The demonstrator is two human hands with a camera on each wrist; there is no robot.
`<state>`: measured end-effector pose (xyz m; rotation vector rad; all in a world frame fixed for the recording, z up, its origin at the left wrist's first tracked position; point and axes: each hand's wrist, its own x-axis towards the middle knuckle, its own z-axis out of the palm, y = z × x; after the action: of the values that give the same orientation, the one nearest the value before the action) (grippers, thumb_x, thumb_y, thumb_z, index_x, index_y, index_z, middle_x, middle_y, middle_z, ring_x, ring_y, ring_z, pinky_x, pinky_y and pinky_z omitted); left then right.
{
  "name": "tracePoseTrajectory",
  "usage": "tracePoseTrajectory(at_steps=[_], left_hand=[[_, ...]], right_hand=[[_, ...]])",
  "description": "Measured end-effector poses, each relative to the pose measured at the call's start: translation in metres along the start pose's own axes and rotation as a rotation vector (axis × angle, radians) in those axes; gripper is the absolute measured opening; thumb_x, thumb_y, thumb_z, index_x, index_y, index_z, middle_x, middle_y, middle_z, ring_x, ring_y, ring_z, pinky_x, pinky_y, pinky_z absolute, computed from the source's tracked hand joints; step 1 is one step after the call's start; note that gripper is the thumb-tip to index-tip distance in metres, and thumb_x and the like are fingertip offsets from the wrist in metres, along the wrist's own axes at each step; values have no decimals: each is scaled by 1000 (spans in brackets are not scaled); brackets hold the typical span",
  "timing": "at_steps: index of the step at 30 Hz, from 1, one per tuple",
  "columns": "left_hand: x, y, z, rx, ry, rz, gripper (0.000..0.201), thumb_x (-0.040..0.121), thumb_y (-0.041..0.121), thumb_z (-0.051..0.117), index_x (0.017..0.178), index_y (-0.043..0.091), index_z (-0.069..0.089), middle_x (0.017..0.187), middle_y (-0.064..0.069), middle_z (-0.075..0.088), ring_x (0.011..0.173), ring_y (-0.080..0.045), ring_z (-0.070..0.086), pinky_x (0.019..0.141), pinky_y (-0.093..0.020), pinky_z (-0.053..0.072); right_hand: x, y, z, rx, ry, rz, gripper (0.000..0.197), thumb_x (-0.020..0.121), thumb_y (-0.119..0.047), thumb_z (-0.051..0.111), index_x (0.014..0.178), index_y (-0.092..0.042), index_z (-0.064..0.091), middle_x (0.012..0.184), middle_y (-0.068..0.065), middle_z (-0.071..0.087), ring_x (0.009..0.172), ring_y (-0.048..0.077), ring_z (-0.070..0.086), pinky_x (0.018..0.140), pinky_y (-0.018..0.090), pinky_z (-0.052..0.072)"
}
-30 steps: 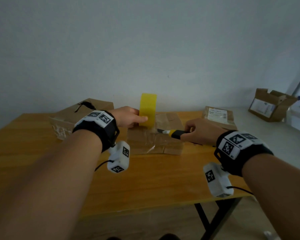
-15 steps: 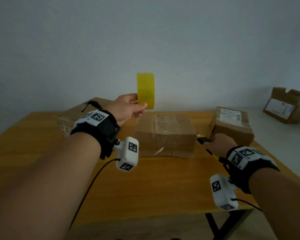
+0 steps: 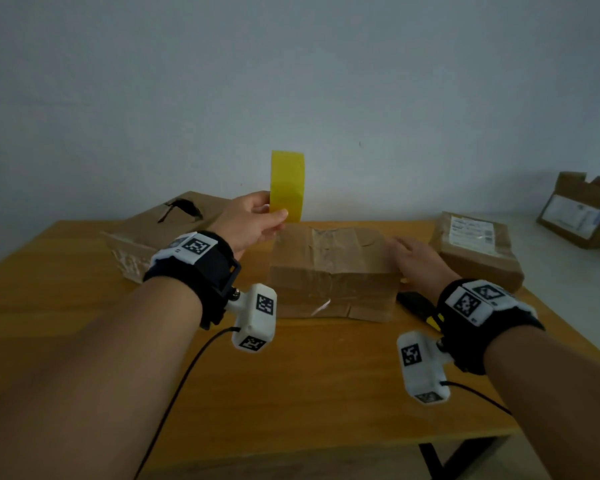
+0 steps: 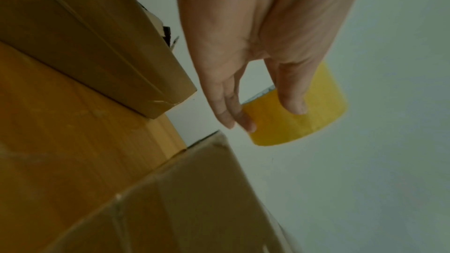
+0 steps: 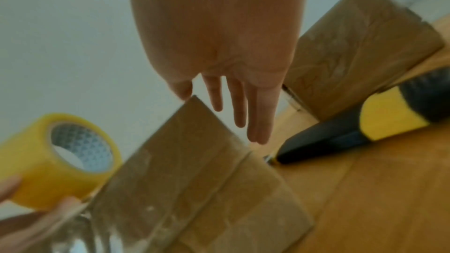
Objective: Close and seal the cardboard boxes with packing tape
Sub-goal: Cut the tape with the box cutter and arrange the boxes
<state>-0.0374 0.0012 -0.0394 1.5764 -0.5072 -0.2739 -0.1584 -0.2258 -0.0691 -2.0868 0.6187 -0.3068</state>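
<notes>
A closed cardboard box (image 3: 329, 268) with clear tape over its top sits in the middle of the wooden table (image 3: 291, 382). My left hand (image 3: 253, 221) pinches a yellow roll of packing tape (image 3: 287, 186) and holds it on edge above the box's back left corner. The left wrist view shows the thumb and fingers on the roll (image 4: 294, 114). My right hand (image 3: 420, 259) hovers with straight fingers at the box's right end, holding nothing; the right wrist view shows those fingers (image 5: 239, 111) above the box (image 5: 202, 176). A black and yellow utility knife (image 3: 418, 306) lies on the table beside it.
A larger torn box (image 3: 160, 230) stands at the back left. A labelled box (image 3: 478, 247) sits at the right, close behind my right hand. Another open box (image 3: 582, 213) is on a white surface far right. The table's front half is bare wood.
My left hand lifted the tape roll off the box. My right hand laid the knife down on the table, let go of it, and moved up to the box's right end.
</notes>
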Motion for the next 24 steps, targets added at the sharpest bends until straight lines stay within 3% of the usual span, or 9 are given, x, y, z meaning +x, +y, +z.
tracePoseTrajectory(at_steps=[2, 4, 7, 9, 12, 15, 17, 21, 24], left_hand=[[-1, 0, -4, 9, -45, -30, 28, 91, 9, 60, 118, 18, 58, 120, -10, 62, 110, -22, 61, 97, -35, 49], [-4, 3, -7, 34, -104, -59, 35, 90, 6, 61, 124, 12, 56, 124, -12, 61, 113, -24, 60, 99, -38, 48], [-10, 11, -8, 93, -178, -69, 29, 88, 3, 62, 112, 17, 61, 119, -8, 63, 107, -19, 62, 97, -35, 49], [-15, 18, -7, 169, -210, -53, 26, 87, 3, 63, 104, 23, 61, 111, 0, 63, 100, -8, 61, 86, -24, 53], [-23, 30, -5, 261, -273, -40, 31, 87, 3, 64, 111, 20, 58, 107, 5, 58, 96, 0, 55, 71, -11, 53], [-31, 41, -5, 308, -279, -9, 35, 86, 4, 65, 117, 19, 57, 106, 7, 57, 95, 1, 54, 65, -6, 51], [-35, 44, -7, 271, -231, 6, 34, 85, 6, 67, 115, 21, 61, 109, 2, 61, 96, -3, 58, 67, -8, 51], [-39, 45, -9, 209, -134, -1, 43, 77, 8, 76, 117, 18, 64, 110, -8, 67, 97, -13, 66, 79, -17, 54], [-37, 44, -7, 153, -49, -36, 45, 73, 5, 79, 115, 8, 65, 100, -12, 71, 88, -15, 71, 80, -22, 56]], right_hand=[[-5, -8, 4, -82, -101, 0, 42, 97, -37, 48, 138, -30, 43, 119, 6, 57, 98, 27, 62, 81, 46, 58], [-11, -18, 4, -203, -99, -28, 41, 93, -36, 55, 134, -31, 50, 113, 4, 61, 87, 22, 65, 73, 41, 60], [-17, -37, 2, -486, -68, -126, 44, 86, -35, 63, 128, -27, 57, 120, 5, 62, 99, 22, 63, 84, 36, 55], [-21, -50, 2, -539, 20, -280, 66, 82, -32, 69, 142, -28, 41, 140, 6, 47, 116, 23, 55, 88, 32, 47], [-33, -74, 7, -410, 67, -512, 94, 76, -21, 76, 149, -36, 19, 148, 1, 33, 119, 19, 48, 85, 29, 43], [-37, -89, 9, -522, 83, -614, 53, 74, -23, 74, 122, -24, 50, 117, 4, 55, 100, 22, 57, 74, 29, 41], [-40, -92, 8, -581, 140, -605, 35, 74, -29, 73, 100, -17, 53, 95, 2, 58, 86, 25, 57, 66, 30, 37], [-49, -88, 10, -587, 206, -607, 33, 74, -32, 73, 92, -17, 49, 87, -1, 54, 80, 23, 54, 66, 30, 33], [-50, -85, 11, -575, 241, -593, 34, 76, -36, 73, 91, -17, 49, 85, -1, 54, 77, 21, 53, 65, 30, 35]])
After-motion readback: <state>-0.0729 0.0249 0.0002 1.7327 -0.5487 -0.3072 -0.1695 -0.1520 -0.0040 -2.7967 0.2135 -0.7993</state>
